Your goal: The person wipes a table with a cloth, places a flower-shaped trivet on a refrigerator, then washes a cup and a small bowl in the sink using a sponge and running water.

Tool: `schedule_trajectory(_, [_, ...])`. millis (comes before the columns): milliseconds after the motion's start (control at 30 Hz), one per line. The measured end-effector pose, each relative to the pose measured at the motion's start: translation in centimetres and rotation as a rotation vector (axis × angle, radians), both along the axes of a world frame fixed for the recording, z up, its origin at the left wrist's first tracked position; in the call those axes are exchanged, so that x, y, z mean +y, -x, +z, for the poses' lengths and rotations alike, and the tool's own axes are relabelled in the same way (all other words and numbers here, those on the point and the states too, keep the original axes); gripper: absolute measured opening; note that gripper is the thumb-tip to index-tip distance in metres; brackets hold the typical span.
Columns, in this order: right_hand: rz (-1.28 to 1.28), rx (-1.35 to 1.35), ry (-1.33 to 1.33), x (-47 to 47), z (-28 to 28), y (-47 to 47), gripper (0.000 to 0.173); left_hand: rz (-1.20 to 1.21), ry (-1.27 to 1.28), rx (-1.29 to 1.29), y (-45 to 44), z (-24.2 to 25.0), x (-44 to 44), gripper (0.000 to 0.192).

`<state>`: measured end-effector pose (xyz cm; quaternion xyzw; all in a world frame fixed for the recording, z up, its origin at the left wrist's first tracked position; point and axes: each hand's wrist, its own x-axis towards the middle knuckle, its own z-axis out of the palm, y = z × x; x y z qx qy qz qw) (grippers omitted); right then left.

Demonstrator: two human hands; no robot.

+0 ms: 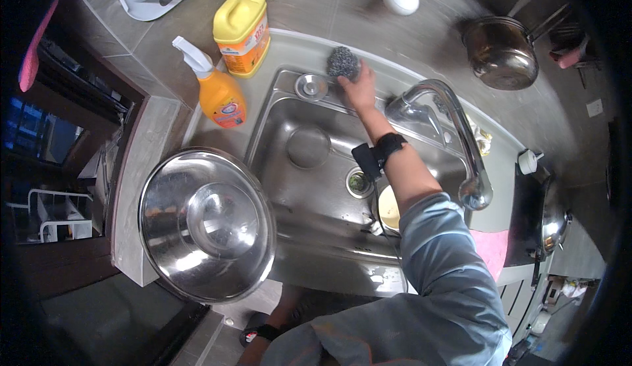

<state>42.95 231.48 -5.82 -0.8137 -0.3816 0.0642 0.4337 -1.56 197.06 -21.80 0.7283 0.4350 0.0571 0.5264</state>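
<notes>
My right hand (361, 83) is at the back rim of the stainless steel sink (316, 200), its thumb and fingers around a grey metal scourer (342, 63). Left of the scourer, a round metal drain lid (311, 87) lies on the sink's rim. My left hand (289, 307) is low in the view, dark and mostly hidden, close to the lower right edge of a large stainless steel bowl (168, 223); whether it touches the bowl cannot be told. Green scraps sit in the drain strainer (359, 182). A pale bowl (389, 208) in the sink is partly behind my right arm.
A chrome faucet (464, 124) arches over the sink's right side. An orange spray bottle (222, 97) and a yellow detergent jug (243, 35) stand at back left. A saucepan (501, 55) hangs on the right wall. A pink cloth (491, 252) and a lidded pan (553, 223) are at right.
</notes>
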Motion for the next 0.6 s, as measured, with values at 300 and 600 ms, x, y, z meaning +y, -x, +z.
schedule_trajectory(300, [-0.044,0.245,0.037,2.9,-1.0,-2.3,0.051,0.155,0.308,-0.155,0.4,0.8,0.2,0.043])
schedule_trajectory(600, [0.352,1.251,-0.208,-11.0,3.7,8.9,0.022,0.45,0.406,-0.414,-3.7,1.3,1.0,0.043])
